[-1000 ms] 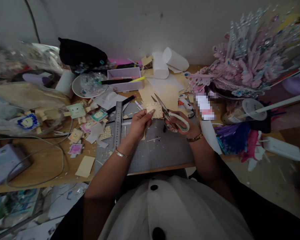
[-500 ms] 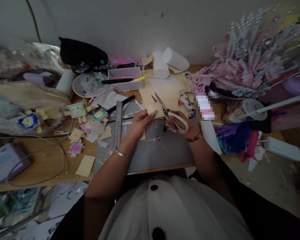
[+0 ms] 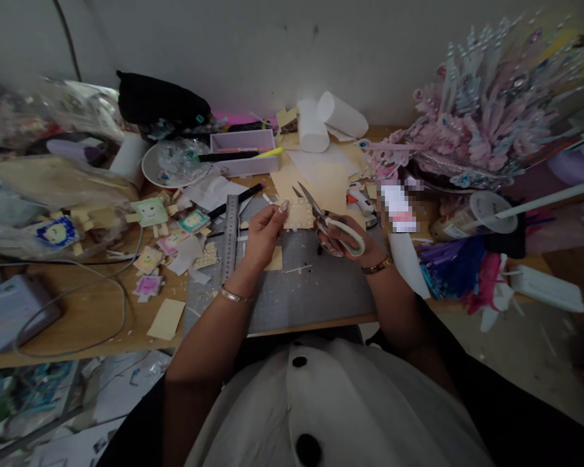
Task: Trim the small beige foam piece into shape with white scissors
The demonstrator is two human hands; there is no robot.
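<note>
1. Holding the left edge of the small card (image 3: 299, 214), the left hand (image 3: 267, 227) has its thumb and fingers pinched together. The card carries drawn small circles and is above the mat, between the two hands.
2. The right hand (image 3: 338, 239) is closed around the pale handles of the scissors (image 3: 353, 241). The blades are apart and point away from the person, beside the right edge of the card. I cannot tell if they touch it.
3. Under the hands lies the grey cutting mat (image 3: 316, 292), with scraps on it and a plain card piece (image 3: 274, 259) near the left wrist.
4. To the left of the left hand, the metal ruler (image 3: 230, 240) lies on the mat, and the dark marker (image 3: 236, 201) is near its far end.
5. Further left there are small square figures (image 3: 150, 212) with drawn faces, and a cream card sheet (image 3: 166, 319) on the wooden table (image 3: 92, 311).
6. Behind, the lilac box (image 3: 246, 167) stands between the white bowl (image 3: 150, 170) and two white rolls (image 3: 313, 126).
7. On the right side are the pink beaded decorations (image 3: 481, 136), and nearer, the lidded cup (image 3: 462, 224).
</note>
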